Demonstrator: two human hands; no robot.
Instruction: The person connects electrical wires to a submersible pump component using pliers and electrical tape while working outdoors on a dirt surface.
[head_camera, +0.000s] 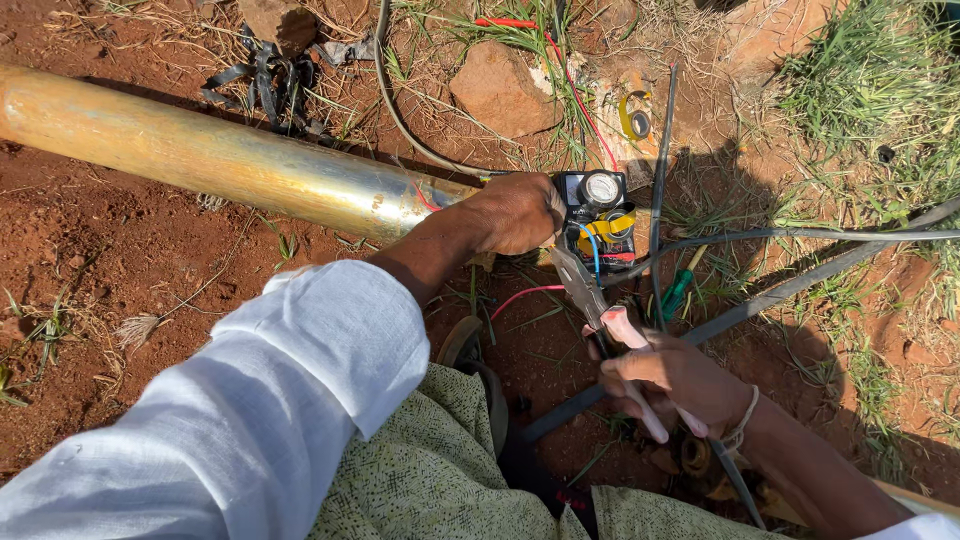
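White sleeve (250, 420) and patterned green cloth (440, 470) fill the near edge. Left hand (515, 212) is wrapped around the end of a long metal pipe (220, 160) lying on red soil (100, 250). Right hand (680, 380) is clenched on pliers (590, 295), whose tip touches wires at a small black box (598, 210) beside the left hand.

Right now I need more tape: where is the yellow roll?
In the head view, the yellow tape roll lies on the red soil at upper centre-right, just beyond the black box at the metal pipe's end.
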